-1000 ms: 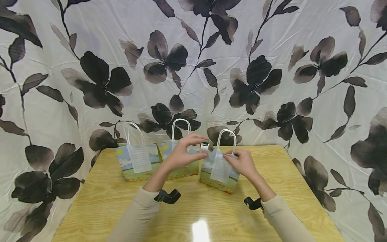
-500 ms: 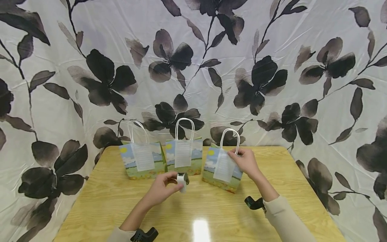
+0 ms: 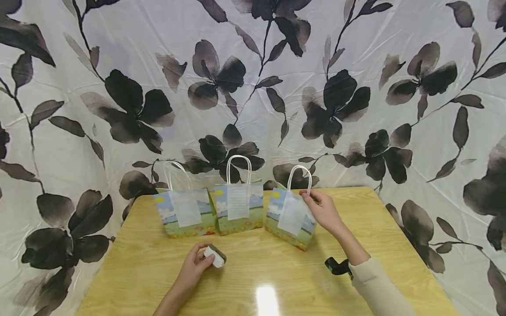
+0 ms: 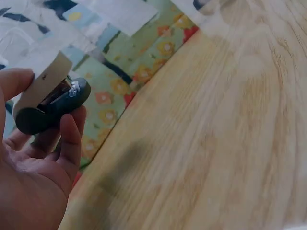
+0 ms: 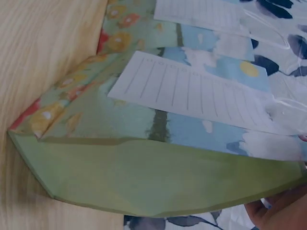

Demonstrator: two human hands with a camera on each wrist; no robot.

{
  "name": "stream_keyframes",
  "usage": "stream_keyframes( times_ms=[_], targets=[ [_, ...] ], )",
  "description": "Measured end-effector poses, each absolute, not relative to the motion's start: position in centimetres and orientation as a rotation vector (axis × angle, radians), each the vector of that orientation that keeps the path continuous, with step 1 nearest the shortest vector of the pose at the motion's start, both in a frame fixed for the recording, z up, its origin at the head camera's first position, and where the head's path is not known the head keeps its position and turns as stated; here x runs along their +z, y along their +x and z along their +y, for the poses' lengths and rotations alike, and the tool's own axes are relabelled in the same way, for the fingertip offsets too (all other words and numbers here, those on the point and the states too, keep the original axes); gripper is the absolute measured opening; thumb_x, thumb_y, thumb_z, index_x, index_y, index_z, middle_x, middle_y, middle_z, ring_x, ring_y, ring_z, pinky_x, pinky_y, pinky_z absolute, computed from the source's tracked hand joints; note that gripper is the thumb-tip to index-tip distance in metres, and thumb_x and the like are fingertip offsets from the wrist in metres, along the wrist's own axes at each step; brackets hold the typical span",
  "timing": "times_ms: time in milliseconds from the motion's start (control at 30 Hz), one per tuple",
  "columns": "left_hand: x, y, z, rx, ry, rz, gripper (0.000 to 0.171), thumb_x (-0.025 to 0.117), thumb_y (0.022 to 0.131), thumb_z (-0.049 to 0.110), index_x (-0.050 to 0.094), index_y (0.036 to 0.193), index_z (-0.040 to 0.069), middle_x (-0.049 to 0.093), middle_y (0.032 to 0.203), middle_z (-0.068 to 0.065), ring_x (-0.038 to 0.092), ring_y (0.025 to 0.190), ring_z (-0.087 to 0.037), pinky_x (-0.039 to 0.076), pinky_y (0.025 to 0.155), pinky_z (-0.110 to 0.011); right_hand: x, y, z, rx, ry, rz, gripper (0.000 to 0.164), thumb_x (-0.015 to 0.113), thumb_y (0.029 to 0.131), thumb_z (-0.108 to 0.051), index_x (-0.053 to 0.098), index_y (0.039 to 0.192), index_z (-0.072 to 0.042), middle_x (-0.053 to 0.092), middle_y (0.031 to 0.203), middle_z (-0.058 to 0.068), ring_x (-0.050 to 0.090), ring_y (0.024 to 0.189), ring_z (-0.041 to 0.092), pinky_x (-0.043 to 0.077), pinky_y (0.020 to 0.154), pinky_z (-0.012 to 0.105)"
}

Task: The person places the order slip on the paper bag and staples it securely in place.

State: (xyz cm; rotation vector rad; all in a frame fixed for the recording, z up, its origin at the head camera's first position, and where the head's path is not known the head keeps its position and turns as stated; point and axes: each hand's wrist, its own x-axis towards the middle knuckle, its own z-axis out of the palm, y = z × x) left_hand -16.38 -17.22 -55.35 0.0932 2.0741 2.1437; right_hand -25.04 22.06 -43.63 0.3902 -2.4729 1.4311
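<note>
My left hand (image 3: 191, 268) holds a small stapler (image 4: 60, 103), white on top and dark green below, between thumb and fingers above the table's front half. With its top arm tilted up, the stapler shows some metal inside. At the right, my right hand (image 3: 325, 213) pinches the top edge of a paper gift bag (image 3: 272, 215) beside its white handle. A lined paper slip (image 3: 291, 216) hangs down the front of this bag, which stands turned at an angle. The right wrist view shows the bag's green side panel (image 5: 158, 177) and the fingers (image 5: 280, 208) at its top corner.
Two matching bags, a middle one (image 3: 257, 210) and a left one (image 3: 165, 215), stand side by side, each with a lined slip on its front. They rest on a wood-grain table (image 3: 130, 272). A floral cloth (image 3: 276, 109) hangs behind.
My left hand has drawn back with the stapler from the right bag, moving left and toward the table's front. The right hand keeps hold of the bag's top edge.
</note>
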Motion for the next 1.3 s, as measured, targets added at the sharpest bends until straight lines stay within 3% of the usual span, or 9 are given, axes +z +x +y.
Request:
stream_keyframes(
  times_ms=[100,367,500,633,800,933,1067,1300],
  targets=[
    [-56.0,-16.0,-17.9,2.2,0.063,2.1,0.046,0.056,0.099,0.007,0.038,0.14,-0.005,0.061,0.103,-0.017,0.062,0.083,-0.016,0.052,0.071,-0.032,-43.4,-24.5,22.7,1.429,0.359,-2.485,0.033,0.059,0.099,-0.024,0.064,0.12,0.001,0.066,0.113,0.015,0.061,0.107,0.029,0.047,0.09,0.047],
    [-56.2,-15.6,-19.9,2.173,-0.001,2.277,0.037,0.053,0.102,0.014,0.051,0.132,-0.006,0.052,0.116,-0.02,0.059,0.081,-0.017,0.053,0.069,-0.032,-44.1,-23.0,24.0,1.46,0.317,-2.415,0.035,0.057,0.1,-0.02,0.059,0.128,0.001,0.061,0.121,0.018,0.058,0.108,0.029,0.047,0.085,0.027],
    [-56.5,-15.7,-20.6,2.162,-0.007,2.341,0.035,0.049,0.104,0.018,0.052,0.125,-0.01,0.049,0.128,-0.025,0.061,0.085,-0.014,0.053,0.067,-0.032,-44.7,-22.6,24.3,1.429,0.258,-2.365,0.033,0.056,0.101,-0.022,0.06,0.126,0.0,0.062,0.117,0.017,0.056,0.108,0.025,0.044,0.086,0.028],
    [-56.5,-15.8,-21.0,2.163,-0.034,2.334,0.031,0.046,0.104,0.01,0.049,0.127,-0.01,0.048,0.125,-0.025,0.061,0.088,-0.015,0.052,0.068,-0.032,-45.1,-22.1,24.3,1.364,0.204,-2.313,0.032,0.068,0.093,-0.02,0.063,0.12,-0.003,0.062,0.115,0.012,0.055,0.103,0.026,0.045,0.08,0.031],
    [-56.4,-16.0,-21.2,2.126,-0.032,2.277,0.038,0.053,0.096,-0.006,0.044,0.132,-0.008,0.047,0.125,-0.025,0.059,0.096,-0.016,0.052,0.075,-0.029,-45.8,-21.5,24.1,1.257,0.118,-2.193,0.028,0.081,0.079,-0.009,0.064,0.098,0.0,0.061,0.09,0.009,0.055,0.077,0.021,0.043,0.061,0.019],
    [-56.8,-16.0,-21.5,2.062,0.0,2.334,0.036,0.061,0.094,0.0,0.05,0.128,-0.005,0.05,0.128,-0.025,0.059,0.104,-0.014,0.051,0.081,-0.027,-46.3,-21.7,24.0,1.301,0.091,-2.153,0.016,0.079,0.081,-0.005,0.064,0.084,-0.001,0.062,0.076,0.006,0.056,0.067,0.009,0.044,0.055,0.014],
    [-57.2,-15.8,-22.0,1.948,-0.043,2.509,0.028,0.069,0.09,0.006,0.062,0.117,0.002,0.06,0.118,-0.016,0.059,0.1,-0.012,0.05,0.078,-0.023,-46.6,-22.4,23.7,1.35,0.105,-2.171,0.011,0.076,0.085,-0.007,0.067,0.087,0.0,0.066,0.079,0.009,0.06,0.069,0.007,0.047,0.054,0.016],
    [-57.6,-15.8,-22.6,1.828,-0.053,2.629,0.03,0.076,0.086,0.017,0.066,0.113,0.008,0.063,0.115,-0.01,0.06,0.102,-0.023,0.049,0.077,-0.027,-47.1,-24.0,23.4,1.373,0.059,-2.169,0.012,0.074,0.087,-0.009,0.067,0.089,0.0,0.067,0.081,0.01,0.06,0.072,0.006,0.046,0.056,0.015]
  ],
)
